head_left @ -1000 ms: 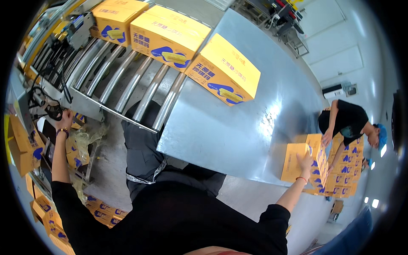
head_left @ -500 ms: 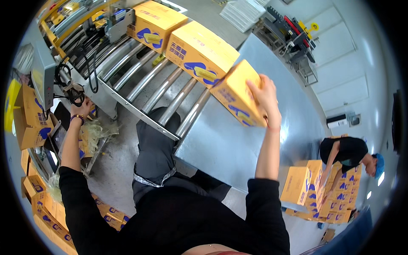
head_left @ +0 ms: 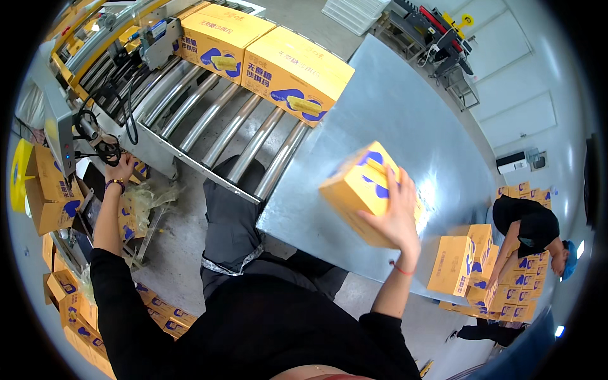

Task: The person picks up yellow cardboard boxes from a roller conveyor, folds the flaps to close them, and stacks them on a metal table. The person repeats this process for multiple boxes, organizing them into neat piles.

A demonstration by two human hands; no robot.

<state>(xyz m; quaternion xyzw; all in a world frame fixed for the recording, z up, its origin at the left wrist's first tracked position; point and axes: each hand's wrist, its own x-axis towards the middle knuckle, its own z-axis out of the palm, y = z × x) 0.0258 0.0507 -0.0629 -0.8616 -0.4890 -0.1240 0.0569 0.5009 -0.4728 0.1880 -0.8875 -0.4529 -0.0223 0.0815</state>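
head view: right hand [head_left: 396, 212] grasps yellow carton [head_left: 351, 199], fingers spread, thumb along its side; carton sits angled over metal surface [head_left: 304, 196], apart from conveyor cartons [head_left: 297, 69]. those stand end to end on roller conveyor [head_left: 232, 131]. left hand [head_left: 120, 168] is beside black cables [head_left: 106, 151]; cannot tell whether it holds anything. at right, co-worker [head_left: 525, 221] bends over stacked cartons [head_left: 449, 263].

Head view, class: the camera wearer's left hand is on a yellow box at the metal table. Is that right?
The hand is wrong: the head view shows the camera wearer's right hand on the yellow box at the metal table.
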